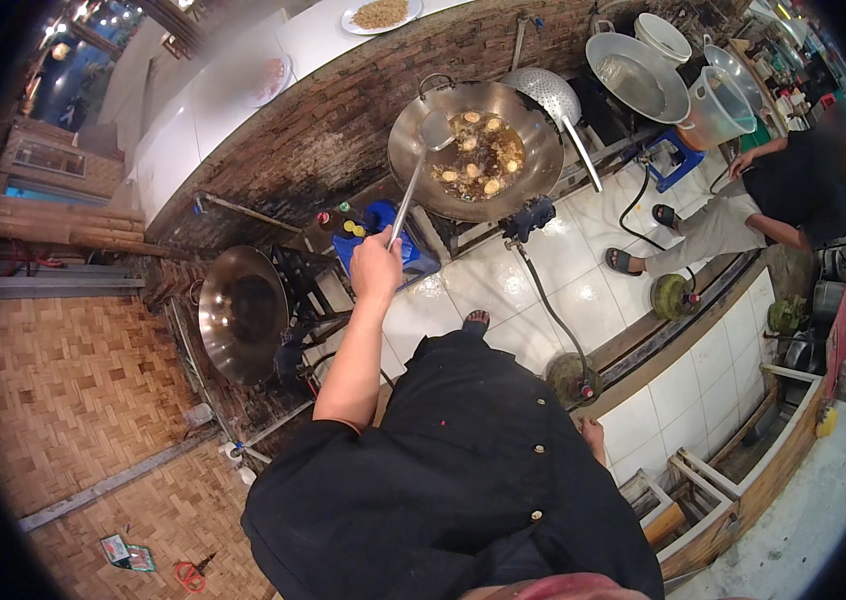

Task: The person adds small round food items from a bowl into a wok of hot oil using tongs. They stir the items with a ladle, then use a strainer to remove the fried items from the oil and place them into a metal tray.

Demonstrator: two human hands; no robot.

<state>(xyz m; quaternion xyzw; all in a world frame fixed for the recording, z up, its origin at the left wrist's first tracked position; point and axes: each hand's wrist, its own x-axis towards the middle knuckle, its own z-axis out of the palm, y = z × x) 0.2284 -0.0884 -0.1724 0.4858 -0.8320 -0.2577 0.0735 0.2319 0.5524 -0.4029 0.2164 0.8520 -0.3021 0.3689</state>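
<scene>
My left hand point(378, 264) grips the metal handle of a wok spatula point(436, 133). The spatula's blade rests over the left inner side of a large steel wok point(406, 154), close to the oil's edge. In the dark, bubbling oil point(477, 156) float several pale yellow, rounded pieces of food point(492, 186). Low beside my body on the right hangs my right hand point(592, 437). It is partly hidden by my black shirt, and whether its fingers are closed cannot be seen.
A perforated strainer point(543, 91) leans right of the wok. Bottles point(330, 219) stand in a blue crate point(417, 251) below my left hand. Another wok point(243, 315) is at left. A gas hose point(549, 296) runs to a cylinder point(571, 377). A person point(790, 187) sits at right.
</scene>
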